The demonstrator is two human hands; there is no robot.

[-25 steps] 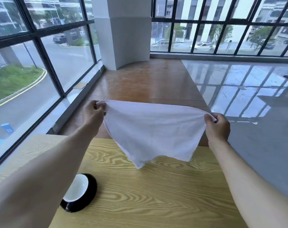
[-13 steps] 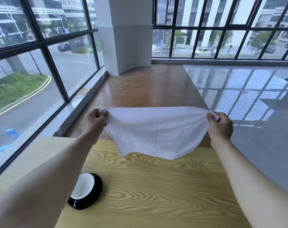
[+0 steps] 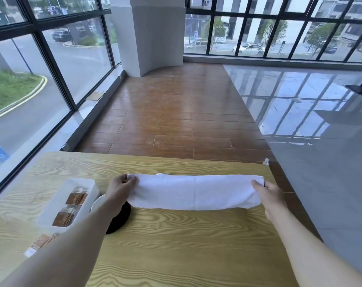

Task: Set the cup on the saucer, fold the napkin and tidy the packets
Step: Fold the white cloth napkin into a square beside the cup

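Hidden parts: the left forearm crosses over the black saucer [image 3: 119, 221], so only part of its dark rim shows; a white curve just left of the arm may be the cup [image 3: 97, 201], but too little shows to be sure.
Cut off: loose brown packets [image 3: 40, 242] lie at the left table edge, partly behind the arm.
Small white shape: something pale pokes up behind the napkin's far edge; it cannot be made out.
Napkin: a white cloth napkin [image 3: 196, 192] lies folded into a long band on the wooden table [image 3: 176, 245], towards its far side.
Long axis: the band runs left to right across the view, its fold facing the person.
Left hand: the left hand [image 3: 119, 188] grips the left end, fingers [image 3: 131, 181] pinched shut on the cloth.
Right hand: the right hand [image 3: 269, 194] holds the right end, fingers closed on it.
Tray: a white tray [image 3: 58, 204], just left of the saucer, holds two stacks of brown packets.
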